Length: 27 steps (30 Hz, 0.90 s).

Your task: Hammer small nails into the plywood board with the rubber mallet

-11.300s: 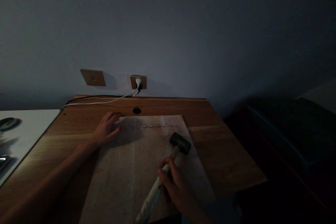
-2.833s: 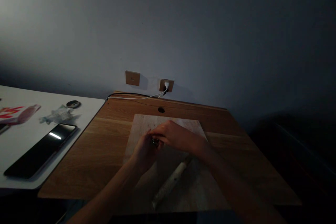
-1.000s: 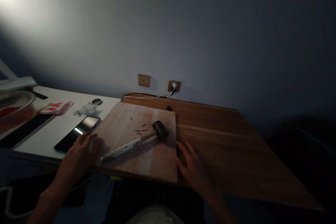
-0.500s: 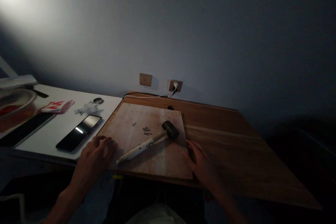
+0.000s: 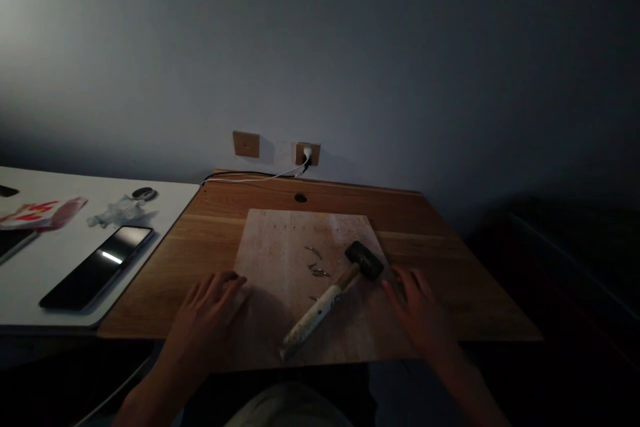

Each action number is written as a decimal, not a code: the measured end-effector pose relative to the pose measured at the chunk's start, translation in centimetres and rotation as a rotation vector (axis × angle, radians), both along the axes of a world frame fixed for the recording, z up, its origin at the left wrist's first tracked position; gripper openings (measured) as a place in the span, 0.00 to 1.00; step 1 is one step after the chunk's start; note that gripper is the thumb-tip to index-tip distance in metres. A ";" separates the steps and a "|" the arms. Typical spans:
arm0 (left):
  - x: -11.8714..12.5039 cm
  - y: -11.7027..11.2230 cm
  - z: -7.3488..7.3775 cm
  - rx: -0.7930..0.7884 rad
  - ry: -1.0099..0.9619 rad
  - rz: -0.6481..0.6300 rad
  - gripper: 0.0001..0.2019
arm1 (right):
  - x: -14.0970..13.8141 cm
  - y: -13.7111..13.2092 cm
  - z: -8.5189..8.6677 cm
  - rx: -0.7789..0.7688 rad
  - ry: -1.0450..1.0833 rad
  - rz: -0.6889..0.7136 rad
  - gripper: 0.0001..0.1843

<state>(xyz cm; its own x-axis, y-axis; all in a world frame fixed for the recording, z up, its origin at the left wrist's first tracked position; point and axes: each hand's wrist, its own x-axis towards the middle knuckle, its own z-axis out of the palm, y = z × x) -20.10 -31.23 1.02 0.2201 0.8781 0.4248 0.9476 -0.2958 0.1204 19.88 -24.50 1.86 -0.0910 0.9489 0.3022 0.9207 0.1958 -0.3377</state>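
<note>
A pale wooden board (image 5: 280, 260) lies on the wooden desk (image 5: 210, 240). On the board rests a mallet (image 5: 334, 292) with a black head and a paint-stained handle, beside a few loose nails (image 5: 317, 265). My left hand (image 5: 210, 310) lies flat on the board's left edge, fingers spread and holding nothing. On the board's right edge my right hand (image 5: 417, 307) rests with fingers extended, just right of the mallet head.
A white table (image 5: 65, 260) adjoins the desk on the left, carrying a black phone (image 5: 97, 267), a crumpled wrapper (image 5: 117, 212) and a red-and-white packet (image 5: 43, 211). A white cable (image 5: 250, 178) runs to a wall socket (image 5: 306, 153). Dark furniture stands at right.
The board, with mallet and nails on it, has slid from the desk's left edge to the right and squared up to me. Both hands stayed at its edges.
</note>
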 end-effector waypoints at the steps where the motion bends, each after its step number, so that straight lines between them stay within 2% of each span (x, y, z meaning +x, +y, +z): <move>1: 0.6 0.8 0.2 -0.035 -0.002 -0.048 0.14 | -1.2 -0.4 0.5 -0.032 0.024 0.027 0.27; 5: 3.5 4.2 0.9 -0.206 -0.032 -0.279 0.25 | -6.2 -1.3 2.2 -0.292 0.049 0.286 0.30; 8: 5.6 6.2 1.5 -0.290 -0.034 -0.447 0.30 | -8.5 -0.9 2.6 -0.401 0.084 0.312 0.28; 10: 6.7 7.1 1.9 -0.305 -0.041 -0.516 0.26 | -9.1 -0.6 2.6 -0.391 0.111 0.283 0.25; 12: 7.3 8.0 2.5 -0.292 -0.040 -0.526 0.23 | -9.0 -0.4 2.5 -0.377 0.154 0.257 0.20; 15: 7.7 9.9 3.2 -0.274 -0.028 -0.508 0.18 | -7.3 -0.4 2.7 -0.403 0.271 0.239 0.12; 17: 8.0 11.5 3.4 -0.260 -0.009 -0.519 0.16 | -5.4 -0.3 2.8 -0.399 0.356 0.215 0.11; 22: 9.7 14.8 3.2 -0.256 0.135 -0.644 0.14 | 0.0 0.8 1.9 -0.375 0.488 0.162 0.17; 25: 10.6 15.5 3.0 -0.219 0.222 -0.669 0.12 | 2.6 1.6 0.5 -0.319 0.552 0.059 0.19; 27: 10.8 15.7 3.0 -0.199 0.219 -0.682 0.11 | 3.9 2.0 -0.4 -0.298 0.624 -0.023 0.26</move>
